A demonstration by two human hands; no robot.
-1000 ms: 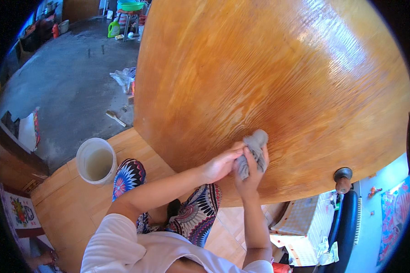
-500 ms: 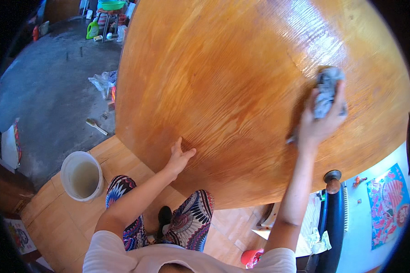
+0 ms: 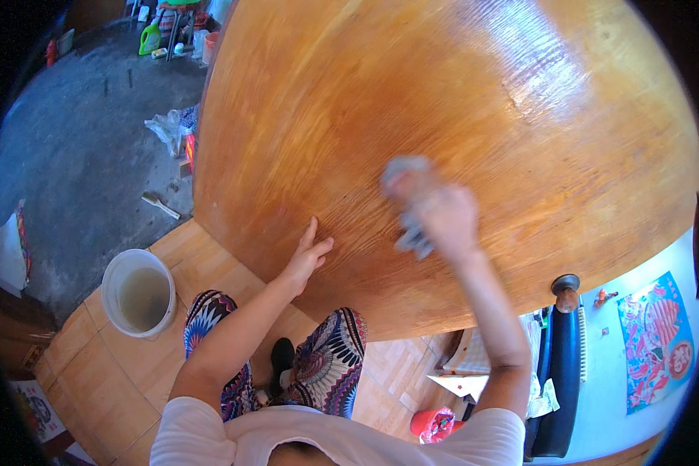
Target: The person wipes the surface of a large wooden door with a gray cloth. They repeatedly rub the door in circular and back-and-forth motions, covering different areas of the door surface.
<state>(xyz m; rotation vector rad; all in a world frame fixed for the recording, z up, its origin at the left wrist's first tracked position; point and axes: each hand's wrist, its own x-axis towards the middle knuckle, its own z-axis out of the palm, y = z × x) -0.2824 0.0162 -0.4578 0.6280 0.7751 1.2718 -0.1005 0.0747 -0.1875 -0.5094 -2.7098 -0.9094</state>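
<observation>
Since the earlier frame, the right hand (image 3: 441, 217) has swept from the far right of the wooden door (image 3: 458, 101) back toward its middle, carrying the grey cloth (image 3: 408, 203) with it; the left hand (image 3: 306, 258) has kept its place on the wood. Motion blur softens the right hand and the cloth. The right fingers are curled closed over the cloth, which bunches beyond the fingertips and trails below the knuckles, pressed against the varnished orange-brown surface. The left hand lies flat on the door, fingers (image 3: 312, 233) extended and slightly spread, gripping nothing; it sits to the left of and somewhat below the right hand, the two well apart. A dark round door knob (image 3: 565, 284) projects at the door's edge, to the right of and below the right fingers. A white bucket (image 3: 137, 293) holding cloudy water stands on the tiled floor (image 3: 93, 365), well to the left of and below the left fingers. Patterned trousers (image 3: 334, 361) show beneath both forearms. A green detergent bottle (image 3: 150, 39) stands far off on the grey concrete floor (image 3: 70, 155), above the left fingers.
</observation>
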